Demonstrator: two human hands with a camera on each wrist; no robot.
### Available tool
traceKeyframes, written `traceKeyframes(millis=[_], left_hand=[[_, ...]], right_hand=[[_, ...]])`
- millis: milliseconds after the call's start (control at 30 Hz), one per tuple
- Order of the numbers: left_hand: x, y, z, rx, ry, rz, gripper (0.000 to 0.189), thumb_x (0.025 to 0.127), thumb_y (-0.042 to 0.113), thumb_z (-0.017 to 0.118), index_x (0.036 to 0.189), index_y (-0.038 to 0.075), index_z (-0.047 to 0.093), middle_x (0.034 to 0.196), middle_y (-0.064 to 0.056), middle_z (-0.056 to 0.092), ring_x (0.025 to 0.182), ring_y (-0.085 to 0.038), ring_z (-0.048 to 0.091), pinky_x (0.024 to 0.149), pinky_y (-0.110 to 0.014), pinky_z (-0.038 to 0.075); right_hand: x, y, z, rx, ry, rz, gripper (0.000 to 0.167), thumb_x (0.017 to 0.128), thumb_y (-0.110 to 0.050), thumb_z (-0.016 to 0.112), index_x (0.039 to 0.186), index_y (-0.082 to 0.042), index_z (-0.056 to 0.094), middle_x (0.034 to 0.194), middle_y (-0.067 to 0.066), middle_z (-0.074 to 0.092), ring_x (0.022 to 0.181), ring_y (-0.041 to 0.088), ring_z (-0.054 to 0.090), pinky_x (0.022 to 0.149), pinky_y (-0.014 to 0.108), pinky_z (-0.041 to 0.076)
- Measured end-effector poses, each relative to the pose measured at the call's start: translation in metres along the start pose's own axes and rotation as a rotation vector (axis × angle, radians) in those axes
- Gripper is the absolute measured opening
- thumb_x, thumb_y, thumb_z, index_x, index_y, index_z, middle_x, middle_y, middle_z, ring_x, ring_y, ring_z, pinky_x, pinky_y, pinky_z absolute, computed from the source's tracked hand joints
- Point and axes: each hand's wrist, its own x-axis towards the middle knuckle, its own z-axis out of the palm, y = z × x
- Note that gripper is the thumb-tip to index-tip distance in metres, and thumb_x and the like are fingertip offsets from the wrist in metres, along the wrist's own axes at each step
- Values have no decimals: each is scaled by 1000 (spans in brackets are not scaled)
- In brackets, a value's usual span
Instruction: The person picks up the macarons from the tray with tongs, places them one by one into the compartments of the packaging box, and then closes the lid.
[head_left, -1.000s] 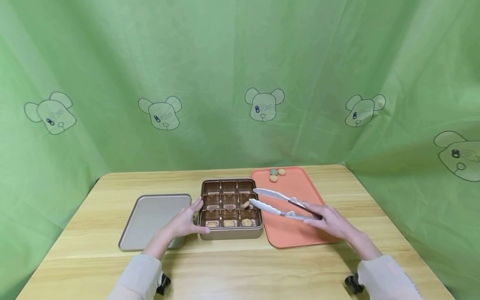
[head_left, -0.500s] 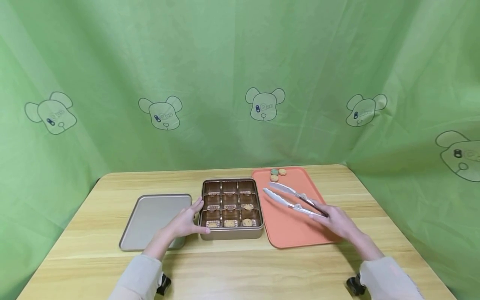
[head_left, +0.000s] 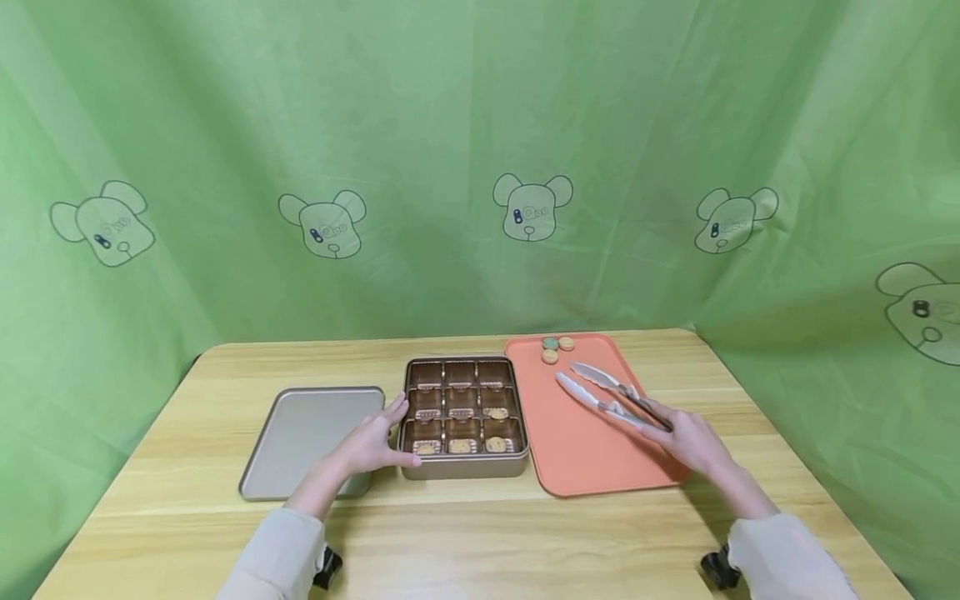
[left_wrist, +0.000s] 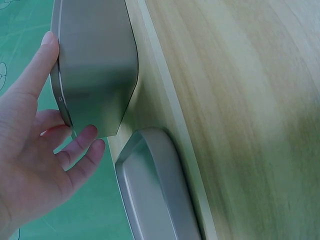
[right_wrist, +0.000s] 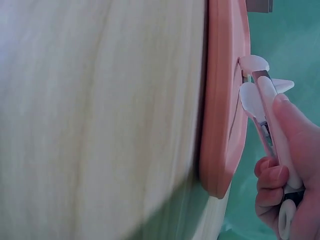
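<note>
At the left of the wooden table [head_left: 525, 542] lies a shallow metal lid [head_left: 306, 442], its raised rim facing up, just beside the box. Over its right edge reaches the left hand [head_left: 367, 446], coming out of a pale sleeve [head_left: 270, 550]. The thumb stretches along the near rim of the box while the other fingers, spread away from it, meet the left side, so the near left corner sits between them.

Near the middle stands the metal box [head_left: 465, 469], a brown insert dividing it into nine compartments. Along its near row lie three biscuits, one per compartment: left biscuit [head_left: 424, 448], middle biscuit [head_left: 460, 447] and right biscuit [head_left: 496, 445]. A fourth biscuit [head_left: 497, 413] lies in the right compartment of the middle row.

Just right of the box is a coral tray [head_left: 570, 467]. Near its far edge sit a green cookie [head_left: 550, 342] and two beige ones, close together. Nearer, the tongs [head_left: 615, 407] angle over the tray, tips apart; whether they touch it cannot be told. Farther right, the right hand [head_left: 693, 442] grips the tongs, thumb along one arm, fingers curled round the handles.
</note>
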Motion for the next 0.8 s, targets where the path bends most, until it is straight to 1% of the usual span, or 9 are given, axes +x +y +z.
traceKeyframes(millis=[133, 333, 467, 567, 667, 700, 800], left_hand=[[-1, 2, -2, 1, 1, 4, 98, 67, 36, 77, 140, -4, 25, 150, -15, 11, 133, -45, 17, 106, -62, 10], [-1, 3, -3, -3, 1, 1, 99, 67, 36, 77, 140, -4, 25, 150, -16, 12, 132, -46, 17, 106, -61, 11], [-1, 3, -3, -9, 0, 7, 99, 67, 36, 78, 140, -4, 25, 150, -16, 13, 131, -46, 19, 106, -61, 12], [-1, 2, -2, -9, -5, 7, 98, 67, 35, 78, 140, -4, 25, 150, -16, 12, 131, -46, 20, 106, -60, 12], [-2, 2, -2, -8, -4, 7, 98, 67, 35, 78, 140, -4, 25, 150, -16, 12, 131, -46, 20, 106, -60, 13], [-2, 1, -2, -5, -5, 5, 98, 67, 36, 78, 140, -4, 25, 150, -16, 12, 131, -45, 20, 106, -60, 13], [-1, 2, -2, -1, -2, 10, 98, 67, 36, 77, 140, -4, 25, 150, -16, 12, 131, -45, 21, 107, -59, 13]], right_hand=[[4, -1, 1, -13, 3, 6, 61, 85, -34, 63, 128, 6, 47, 104, 37, 57, 63, 24, 49, 53, 32, 39], [13, -4, 5, -28, 2, 14, 60, 84, -33, 64, 128, 5, 48, 94, 34, 60, 60, 25, 48, 52, 34, 39], [19, -6, 8, -15, 2, 30, 61, 84, -34, 63, 128, 5, 48, 97, 35, 59, 62, 26, 50, 54, 37, 42], [23, -8, 10, -6, -8, 44, 62, 85, -37, 62, 129, 4, 47, 103, 38, 57, 68, 30, 53, 59, 43, 44], [26, -10, 12, -9, -9, 49, 62, 85, -38, 61, 130, 2, 46, 109, 38, 54, 80, 40, 58, 65, 50, 46], [27, -11, 12, -10, -10, 51, 62, 86, -38, 60, 130, 2, 46, 109, 38, 54, 83, 42, 58, 66, 51, 46], [29, -12, 13, -11, 1, 51, 61, 85, -37, 61, 130, 3, 47, 107, 37, 55, 85, 45, 58, 66, 51, 46]])
